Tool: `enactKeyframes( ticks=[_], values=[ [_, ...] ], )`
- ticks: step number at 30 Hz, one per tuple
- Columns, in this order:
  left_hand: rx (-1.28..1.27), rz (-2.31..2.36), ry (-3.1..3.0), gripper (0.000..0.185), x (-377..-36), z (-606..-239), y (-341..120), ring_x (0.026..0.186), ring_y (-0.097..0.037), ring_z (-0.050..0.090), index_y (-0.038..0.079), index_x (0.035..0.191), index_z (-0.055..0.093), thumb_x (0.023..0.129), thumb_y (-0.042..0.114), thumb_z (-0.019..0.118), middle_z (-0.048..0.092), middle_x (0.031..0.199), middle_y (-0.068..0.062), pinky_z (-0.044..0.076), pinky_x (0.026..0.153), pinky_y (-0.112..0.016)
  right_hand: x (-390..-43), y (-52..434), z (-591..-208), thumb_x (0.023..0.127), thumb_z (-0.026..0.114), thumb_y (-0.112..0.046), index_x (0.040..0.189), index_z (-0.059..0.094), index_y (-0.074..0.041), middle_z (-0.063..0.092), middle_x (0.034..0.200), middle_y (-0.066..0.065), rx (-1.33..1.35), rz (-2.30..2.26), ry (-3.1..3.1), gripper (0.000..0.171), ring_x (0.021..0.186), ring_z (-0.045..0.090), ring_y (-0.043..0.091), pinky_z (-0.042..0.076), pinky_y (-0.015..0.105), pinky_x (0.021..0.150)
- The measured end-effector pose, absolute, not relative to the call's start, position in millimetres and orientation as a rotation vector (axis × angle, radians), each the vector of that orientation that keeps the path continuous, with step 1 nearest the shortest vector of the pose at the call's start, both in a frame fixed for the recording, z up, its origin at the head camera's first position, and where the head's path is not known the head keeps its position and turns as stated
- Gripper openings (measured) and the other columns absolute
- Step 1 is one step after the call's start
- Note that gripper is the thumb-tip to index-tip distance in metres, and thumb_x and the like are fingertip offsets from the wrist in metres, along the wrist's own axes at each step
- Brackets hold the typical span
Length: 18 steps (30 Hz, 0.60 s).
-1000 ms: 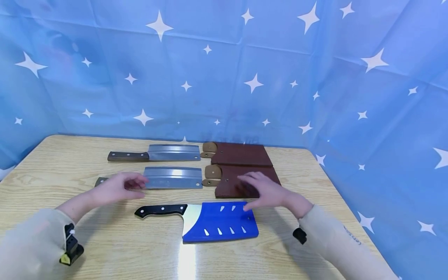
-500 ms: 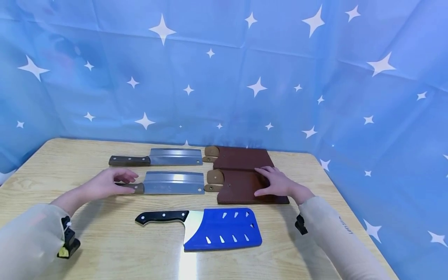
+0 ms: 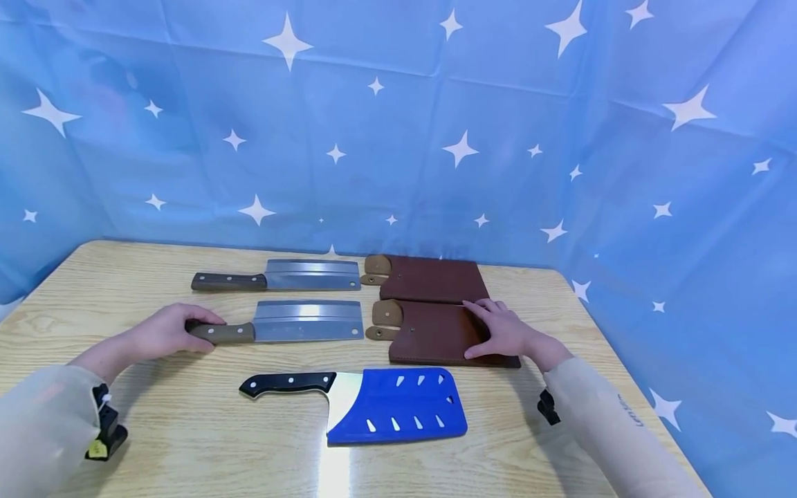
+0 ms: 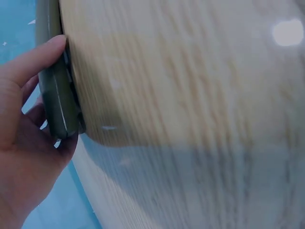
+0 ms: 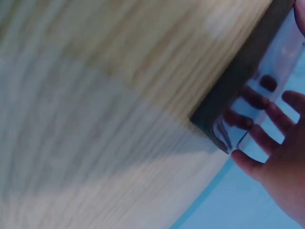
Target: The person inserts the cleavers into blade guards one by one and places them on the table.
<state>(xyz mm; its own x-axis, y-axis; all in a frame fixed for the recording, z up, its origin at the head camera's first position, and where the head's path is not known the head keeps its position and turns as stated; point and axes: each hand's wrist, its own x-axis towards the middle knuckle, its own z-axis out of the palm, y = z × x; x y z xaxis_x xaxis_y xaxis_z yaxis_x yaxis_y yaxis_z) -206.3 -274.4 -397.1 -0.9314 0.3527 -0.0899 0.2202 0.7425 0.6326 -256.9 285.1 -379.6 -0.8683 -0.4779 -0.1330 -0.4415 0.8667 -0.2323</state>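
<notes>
My left hand [image 3: 165,332] holds the brown handle of the middle cleaver [image 3: 308,321], which lies flat with its blade bare. In the left wrist view the thumb lies on top of the handle [image 4: 59,100] and the fingers curl beneath it. My right hand [image 3: 507,332] spans the right end of the nearer dark-red leather sheath [image 3: 429,335], thumb toward the front and fingers toward the back. The right wrist view shows those fingers spread beside the shiny sheath [image 5: 281,57]; firm contact is hard to tell.
Behind lie a second bare cleaver [image 3: 313,275] and another dark-red sheath [image 3: 436,278]. In front is a black-handled cleaver in a blue slotted cover [image 3: 405,408]. All rest on a wooden table [image 3: 205,443] before a blue star-patterned cloth [image 3: 398,138].
My left hand has moved left and down from above the blade onto the middle cleaver's handle. My right hand has shifted right, from over the blue cover to the nearer sheath's right end.
</notes>
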Motion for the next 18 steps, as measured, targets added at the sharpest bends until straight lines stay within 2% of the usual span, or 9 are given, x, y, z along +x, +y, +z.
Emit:
enactKeyframes(
  ticks=[3, 5, 10, 14, 18],
  values=[
    [0.474, 0.968, 2.719, 0.048, -205, -395, -277, 0.104, -0.028, 0.057, 0.003, 0.114, 0.065, 0.075, 0.028, 0.077, 0.06, 0.119, -0.021, 0.047, 0.079, -0.028, -260, 290, -379, 0.068, 0.076, -0.054, 0.143, 0.036, -0.003, 0.039, 0.133, 0.022, -0.692, -0.26, 2.853, 0.098, 0.118, 0.034, 0.041, 0.033, 0.058, 0.095],
    [0.491, 0.972, 2.698, 0.048, -204, -395, -279, 0.102, -0.018, 0.058, 0.004, 0.114, 0.065, 0.076, 0.03, 0.076, 0.061, 0.119, -0.018, 0.046, 0.079, -0.024, -260, 294, -380, 0.068, 0.075, -0.055, 0.143, 0.036, -0.004, 0.037, 0.136, 0.023, -0.679, -0.261, 2.834, 0.099, 0.121, 0.033, 0.043, 0.032, 0.06, 0.096],
    [0.565, 0.992, 2.641, 0.048, -202, -392, -283, 0.094, 0.006, 0.053, 0.002, 0.117, 0.063, 0.079, 0.029, 0.074, 0.063, 0.116, -0.013, 0.046, 0.079, -0.021, -259, 303, -381, 0.068, 0.076, -0.053, 0.148, 0.024, -0.007, 0.022, 0.148, 0.025, -0.671, -0.337, 2.72, 0.106, 0.131, 0.02, 0.051, 0.023, 0.067, 0.1],
    [0.58, 0.993, 2.652, 0.048, -200, -392, -283, 0.095, 0.01, 0.05, 0.003, 0.117, 0.063, 0.079, 0.03, 0.073, 0.063, 0.117, -0.014, 0.046, 0.08, -0.021, -256, 307, -378, 0.066, 0.079, -0.05, 0.15, 0.014, -0.005, 0.011, 0.152, 0.025, -0.683, -0.383, 2.634, 0.115, 0.134, 0.01, 0.053, 0.019, 0.07, 0.1],
    [0.544, 0.986, 2.673, 0.049, -198, -394, -281, 0.098, 0.007, 0.05, 0.005, 0.119, 0.063, 0.079, 0.032, 0.073, 0.061, 0.121, -0.016, 0.046, 0.08, -0.022, -252, 308, -376, 0.063, 0.081, -0.051, 0.15, 0.009, -0.004, 0.008, 0.152, 0.024, -0.706, -0.334, 2.614, 0.122, 0.135, 0.008, 0.051, 0.018, 0.07, 0.101]
  ],
)
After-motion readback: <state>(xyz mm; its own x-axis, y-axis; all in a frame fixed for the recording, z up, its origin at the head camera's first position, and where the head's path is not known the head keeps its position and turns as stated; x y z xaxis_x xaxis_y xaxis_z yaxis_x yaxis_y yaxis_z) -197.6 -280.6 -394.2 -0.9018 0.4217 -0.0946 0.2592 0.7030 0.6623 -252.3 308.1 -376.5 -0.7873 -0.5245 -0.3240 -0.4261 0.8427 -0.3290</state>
